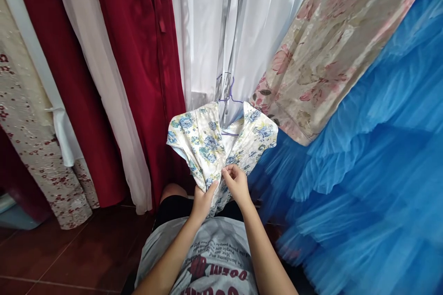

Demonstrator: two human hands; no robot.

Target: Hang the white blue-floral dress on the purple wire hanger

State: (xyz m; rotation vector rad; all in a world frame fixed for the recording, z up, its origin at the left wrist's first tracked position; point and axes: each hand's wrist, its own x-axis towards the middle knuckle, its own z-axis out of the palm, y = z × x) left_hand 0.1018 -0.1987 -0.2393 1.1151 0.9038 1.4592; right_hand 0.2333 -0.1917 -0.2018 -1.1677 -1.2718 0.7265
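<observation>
A small cream shirt with blue flowers (pixel 199 140) hangs on a thin purple wire hanger (pixel 231 94) from a shiny metal pole (pixel 226 37). Both my hands meet at the shirt's front, low in the middle. My left hand (pixel 202 200) pinches the left front edge of the cloth. My right hand (pixel 237 183) has its fingers curled on the right front edge, close against the left. What lies between the fingertips besides cloth is too small to make out.
Hanging cloth surrounds me: dark red velvet (pixel 138 55), white sheer fabric (pixel 204 18), a beige rose-print cloth (pixel 332 41), and frilly blue tulle (pixel 374 170) close on the right. More patterned fabric (pixel 24 115) hangs at left. Red-brown floor tiles (pixel 69 253) lie below.
</observation>
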